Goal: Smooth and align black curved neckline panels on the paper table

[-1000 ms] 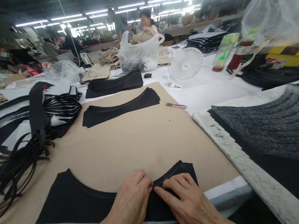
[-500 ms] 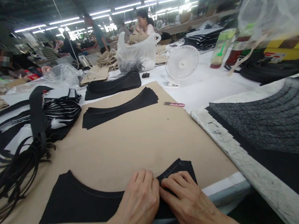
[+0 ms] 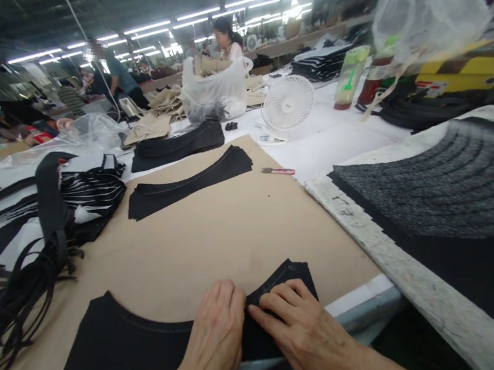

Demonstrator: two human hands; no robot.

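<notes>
A curved black fabric piece lies on brown paper at the near edge of the table. My left hand rests on its middle with the fingers bent down onto the cloth edge. My right hand lies flat on the right end of the same piece, fingers stretched toward the left hand. The fingertips of both hands almost meet on the upper seam. Neither hand lifts the cloth.
Farther up the paper lies a second curved black piece, then a stack of black pieces. Black straps pile at the left. A pink cutter, white fan, plastic bag and bottles stand beyond. Grey-black mat at right. Other people work in the background.
The view has shifted slightly left. My left hand has slid a little toward me along the fabric, and the right hand stays pressed on the right end.
</notes>
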